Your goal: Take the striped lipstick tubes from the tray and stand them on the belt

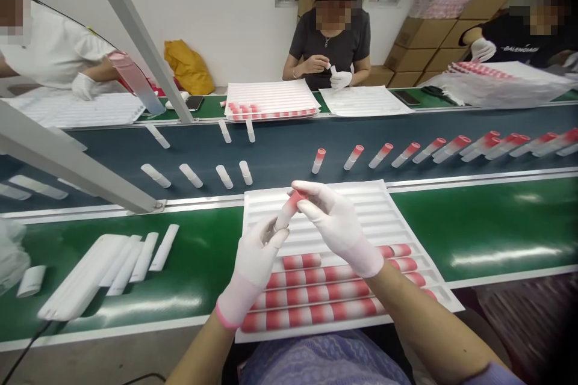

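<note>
Both my hands wear white gloves and meet above a white ridged tray (361, 207). My left hand (259, 249) is closed around the pale lower end of a red-and-white tube (286, 210). The tube's red upper end is pinched between the fingers of my right hand (336, 216). It tilts up to the right. Below my hands, several rows of red-and-white tubes (316, 295) lie in the grooves nearest my body. My right hand and forearm hide part of these rows.
A dark belt (280, 153) carries white tubes (224, 176) and red-topped tubes (318, 160). White tubes (164, 247) and a long white device (83, 277) lie at left. A metal post (135, 30) rises there. People sit opposite (332, 42).
</note>
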Demonstrator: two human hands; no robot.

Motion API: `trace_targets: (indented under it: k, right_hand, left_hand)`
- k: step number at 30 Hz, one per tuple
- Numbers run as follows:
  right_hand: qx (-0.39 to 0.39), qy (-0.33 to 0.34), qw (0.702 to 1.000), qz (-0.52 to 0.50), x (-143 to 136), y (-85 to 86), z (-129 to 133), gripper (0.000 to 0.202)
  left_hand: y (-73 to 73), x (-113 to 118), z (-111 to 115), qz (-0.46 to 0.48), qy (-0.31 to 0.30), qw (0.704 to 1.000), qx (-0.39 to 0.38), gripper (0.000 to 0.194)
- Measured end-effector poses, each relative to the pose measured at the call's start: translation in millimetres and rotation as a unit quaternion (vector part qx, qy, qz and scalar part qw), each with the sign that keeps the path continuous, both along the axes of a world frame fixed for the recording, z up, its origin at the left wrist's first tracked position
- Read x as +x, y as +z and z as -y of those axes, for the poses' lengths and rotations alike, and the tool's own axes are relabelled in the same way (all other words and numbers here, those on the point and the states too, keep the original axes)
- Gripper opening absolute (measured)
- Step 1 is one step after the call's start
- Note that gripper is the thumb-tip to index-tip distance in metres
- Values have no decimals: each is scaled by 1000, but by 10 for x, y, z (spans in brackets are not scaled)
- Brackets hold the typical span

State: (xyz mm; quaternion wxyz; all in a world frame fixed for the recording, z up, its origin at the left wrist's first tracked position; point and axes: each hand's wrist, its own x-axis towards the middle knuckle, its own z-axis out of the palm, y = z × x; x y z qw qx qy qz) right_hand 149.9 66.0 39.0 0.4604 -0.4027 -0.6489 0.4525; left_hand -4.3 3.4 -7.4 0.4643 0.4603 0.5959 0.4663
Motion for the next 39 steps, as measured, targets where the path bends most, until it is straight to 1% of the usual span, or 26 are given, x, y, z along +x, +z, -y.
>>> trace_targets:
  k: [2,4,7,10,13,14,16,18,19,21,23,26,28,31,33,35,36,37,39]
  right_hand:
    - [55,2,998,28,20,6,21,30]
    - [103,-2,994,47,13,9,53,33]
    - [134,-2,989,60,-42,-4,107,25]
    - [138,-7,989,52,-111,-31,138,19]
    - [114,-32,992,45,-154,-44,134,25]
    - [105,-31,993,44,-157,-41,127,27]
    - [108,5,993,43,-149,-24,107,29]
    - [133,54,989,46,-130,0,89,31]
    - [144,66,986,47,-122,9,82,30]
    - [150,56,986,55,-116,15,72,25]
    - [139,27,988,61,-122,4,67,19]
    - [121,1,991,62,-135,-40,79,16]
    - [122,-1,991,58,-134,-80,103,16]
    - [146,5,988,55,-131,-145,102,16]
    - [138,7,989,61,-140,-188,-7,15]
    - [103,-3,994,46,-156,-239,-263,12]
    - [86,-22,995,34,-163,-273,-445,12]
    - [72,-47,996,19,-168,-315,-653,14]
    - [63,-112,991,34,-169,-425,-1094,19]
  left_hand:
    - [-29,11,-17,-16,9,1000,23,28]
    - [-49,24,-40,-9,13,999,50,26]
    - [-80,47,-70,18,9,996,89,29]
    - [-140,58,-79,33,6,992,120,34]
    - [-194,49,-72,20,7,991,136,38]
    - [-200,44,-69,16,2,990,139,38]
    - [-190,35,-69,18,-6,990,137,37]
    - [-163,33,-75,35,-2,991,129,36]
    - [-149,36,-79,43,1,991,124,36]
    - [-131,46,-90,49,9,992,118,36]
    - [-129,58,-100,44,15,992,121,35]
    - [-130,68,-98,39,27,990,133,35]
    - [-120,71,-89,34,27,991,126,35]
    - [-112,62,-108,44,19,994,97,37]
    - [-134,32,-193,34,3,996,87,46]
    - [-184,-28,-368,-26,6,995,96,69]
    - [-216,-66,-490,-66,25,992,103,79]
    - [-249,-107,-629,-103,56,987,111,84]
    - [-313,-178,-935,-153,123,973,118,83]
